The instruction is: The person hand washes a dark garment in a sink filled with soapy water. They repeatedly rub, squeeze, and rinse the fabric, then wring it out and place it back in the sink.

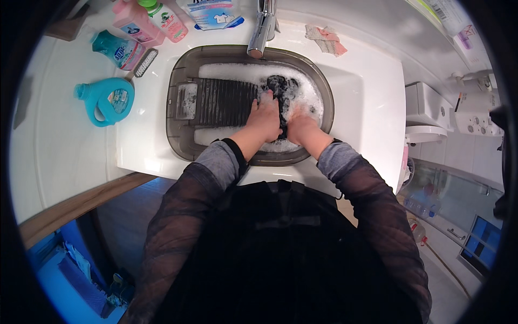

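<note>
In a grey, see-through oval basin [176, 141], a dark wet cloth [277, 83] lies among white suds. My left hand [264, 119] reaches over the right end of the built-in ridged washboard [224, 102], against the cloth. Its fingers stretch out away from me, with the thumb apart and foam on the fingertips. My right hand [303, 128] is close beside it on the right, dipped into the foam at the cloth's right edge. Suds hide its fingers, so its grip cannot be made out. Between both hands, part of the cloth shows.
A chrome faucet [263, 32] hangs over the basin's far rim. The basin sits in a white sink [356, 108]. At left stand a turquoise jug [110, 102], a teal bottle [116, 49], a pink bottle [137, 24] and a scrub brush [145, 63]. A pinkish rag [326, 40] lies far right.
</note>
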